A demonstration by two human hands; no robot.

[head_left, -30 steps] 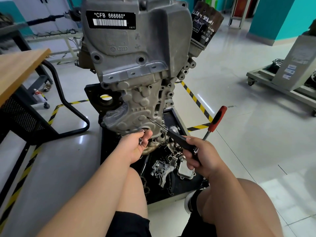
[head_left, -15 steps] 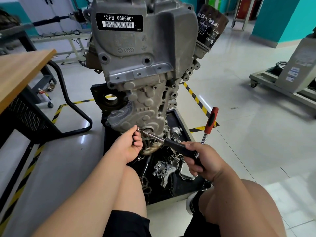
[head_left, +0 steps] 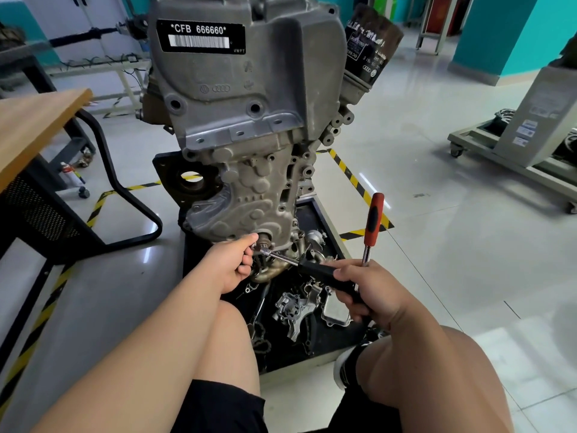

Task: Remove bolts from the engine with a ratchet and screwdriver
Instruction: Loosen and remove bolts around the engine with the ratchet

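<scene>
The main risk here is that the bolt (head_left: 261, 245) escapes. It sits at the bottom edge of the engine (head_left: 249, 104), at about 6 o'clock on the front cover. Directly below it lies the black tray (head_left: 326, 220) with many loose parts (head_left: 293, 310), so a bolt that slips away can drop among them and be difficult to find. A second risk is that the tip of the screwdriver (head_left: 315, 271) jumps off the bolt, because its shaft comes in at a slant from about 4 o'clock and not straight on. It can then scratch the casting or strike the left hand (head_left: 231, 267), which is just beside the tip. The right hand (head_left: 371, 295) also carries two tools at once (the ratchet (head_left: 374, 217) stands up from the same fist toward 12 o'clock), and I judge that this makes the grip less sure. The fingers of the left hand are curled close together and seem to pinch the bolt where the tool tip meets it, though this small contact is partly hidden. The fingers of the right hand are wrapped tightly round the black handle of the screwdriver, with the chrome shaft of the ratchet held in the same grasp.
</scene>
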